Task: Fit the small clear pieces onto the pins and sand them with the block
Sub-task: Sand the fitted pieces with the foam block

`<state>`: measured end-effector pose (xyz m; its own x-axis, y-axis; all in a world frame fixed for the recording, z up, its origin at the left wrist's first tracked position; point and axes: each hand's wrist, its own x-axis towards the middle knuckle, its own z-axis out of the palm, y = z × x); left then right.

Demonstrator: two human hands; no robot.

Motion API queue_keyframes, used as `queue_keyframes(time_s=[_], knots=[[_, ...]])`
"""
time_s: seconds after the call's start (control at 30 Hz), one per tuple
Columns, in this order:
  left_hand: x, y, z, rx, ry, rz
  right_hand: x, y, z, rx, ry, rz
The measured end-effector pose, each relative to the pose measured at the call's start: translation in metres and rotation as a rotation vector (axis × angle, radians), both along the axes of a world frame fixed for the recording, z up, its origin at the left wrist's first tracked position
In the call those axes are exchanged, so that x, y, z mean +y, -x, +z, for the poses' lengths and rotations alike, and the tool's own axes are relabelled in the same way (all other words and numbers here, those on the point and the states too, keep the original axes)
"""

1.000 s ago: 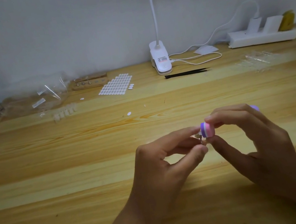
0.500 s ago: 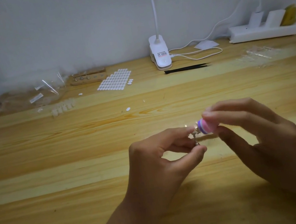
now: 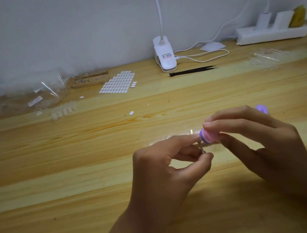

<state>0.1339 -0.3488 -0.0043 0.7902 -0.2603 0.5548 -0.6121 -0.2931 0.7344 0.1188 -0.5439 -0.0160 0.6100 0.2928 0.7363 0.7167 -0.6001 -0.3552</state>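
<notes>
My left hand (image 3: pixel 163 171) pinches a small metal pin (image 3: pixel 201 147) between forefinger and thumb, above the wooden table (image 3: pixel 79 188). My right hand (image 3: pixel 257 144) grips a pink and purple sanding block (image 3: pixel 208 136) and holds its end against the top of the pin. The clear piece on the pin is too small to make out. A row of clear pieces (image 3: pixel 63 111) lies at the far left. A wooden pin holder (image 3: pixel 89 80) with a few pins stands behind it.
A sheet of white oval stickers (image 3: pixel 117 82) lies at the back, a loose one (image 3: pixel 131 113) nearer. Black tweezers (image 3: pixel 191 71), a white clip lamp (image 3: pixel 165 56) with its cable, a power strip (image 3: pixel 270 34), clear bags (image 3: pixel 30 95) and a clear strip (image 3: pixel 266 57) line the back.
The block has shifted slightly against the pin in small strokes; both hands stay together at about the same spot above the table.
</notes>
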Motion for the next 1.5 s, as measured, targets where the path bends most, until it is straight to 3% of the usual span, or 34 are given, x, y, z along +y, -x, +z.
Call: queue_keyframes(time_s=[0.3, 0.67, 1.5], knots=[[0.001, 0.000, -0.002, 0.047, 0.005, -0.004, -0.001, 0.000, 0.002, 0.019, 0.035, 0.019], [0.003, -0.001, -0.001, -0.022, -0.046, -0.024, 0.009, 0.002, 0.000, 0.005, 0.029, 0.088], [0.001, -0.004, -0.004, -0.131, -0.056, 0.052, 0.007, -0.001, -0.001, -0.062, 0.031, -0.014]])
